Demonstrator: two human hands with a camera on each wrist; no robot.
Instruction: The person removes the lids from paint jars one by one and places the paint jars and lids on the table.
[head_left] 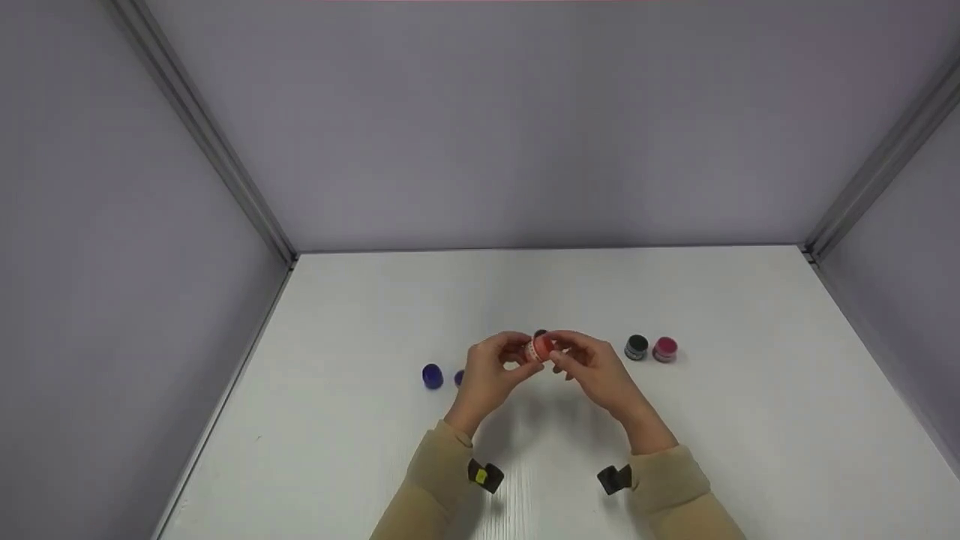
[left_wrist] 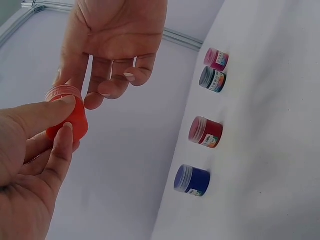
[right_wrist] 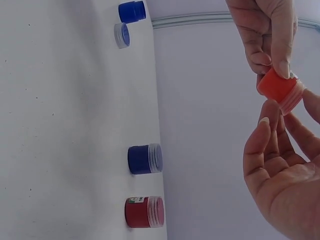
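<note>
White table (head_left: pixel 675 450) | small orange jar (left_wrist: pixel 67 117), ribbed rim | left hand (left_wrist: pixel 30 165) pinching

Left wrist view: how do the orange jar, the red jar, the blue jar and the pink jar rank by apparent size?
1. orange jar, though it is held nearest the camera.
2. red jar and blue jar, alike.
3. pink jar, farthest away.

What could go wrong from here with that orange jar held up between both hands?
1. The orange jar is held above the table only by the left hand fingertips; the right hand barely touches it, so it could slip and drop.
2. If it drops, it may roll into the red jar or blue jar below.
3. It has no lid on, so tilting might spill any paint.
</note>
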